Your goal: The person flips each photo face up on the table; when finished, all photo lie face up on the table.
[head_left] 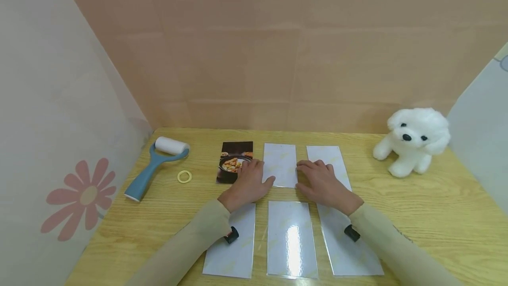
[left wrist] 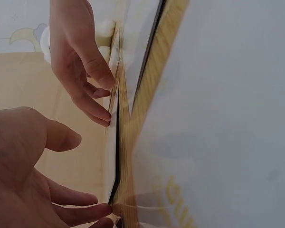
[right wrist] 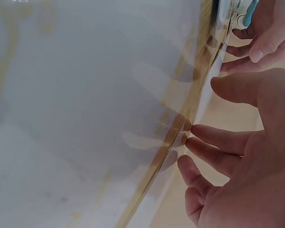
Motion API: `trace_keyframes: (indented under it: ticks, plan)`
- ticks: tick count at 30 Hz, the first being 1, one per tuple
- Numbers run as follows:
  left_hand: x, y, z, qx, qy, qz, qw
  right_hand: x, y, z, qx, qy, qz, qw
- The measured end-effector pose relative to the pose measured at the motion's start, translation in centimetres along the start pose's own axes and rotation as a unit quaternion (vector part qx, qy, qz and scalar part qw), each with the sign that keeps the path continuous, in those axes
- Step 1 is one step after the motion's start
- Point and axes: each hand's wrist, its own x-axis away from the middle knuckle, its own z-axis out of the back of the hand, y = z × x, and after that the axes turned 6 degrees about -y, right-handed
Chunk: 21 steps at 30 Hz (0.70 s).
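My left hand [head_left: 248, 183] lies over the right edge of a food photo card [head_left: 234, 150], its fingertips near the left edge of the top middle card [head_left: 279, 162], which is white side up. At that card's right edge are the fingertips of my right hand [head_left: 323, 185], thumb apart from the fingers. Part of the white top right card [head_left: 325, 153] is behind this hand. In the left wrist view, the left fingers [left wrist: 76, 197] are loosely bent near a card edge. The right wrist view has the right fingertips [right wrist: 199, 133] down at the glossy surface.
Nearer me lie a white left card [head_left: 234, 255], a shiny middle card [head_left: 291, 237] and a right card [head_left: 349, 255], partly under my sleeves. A blue-handled lint roller [head_left: 152, 167] and a yellow ring [head_left: 184, 177] sit left. A white plush dog [head_left: 414, 140] sits right.
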Motion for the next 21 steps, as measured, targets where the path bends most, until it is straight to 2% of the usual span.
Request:
trace_keyframes:
  ticks: [13,21]
  plan:
    - [0.11,0.13,0.04,0.026,0.009,-0.016,0.9995,-0.27,0.03,-0.17,0.016,-0.009,-0.002,0.9998]
    - [-0.01,0.23,0.21,0.074,0.006,-0.018,0.9970,-0.21,-0.16,0.02,0.011,-0.011,-0.006,0.9999]
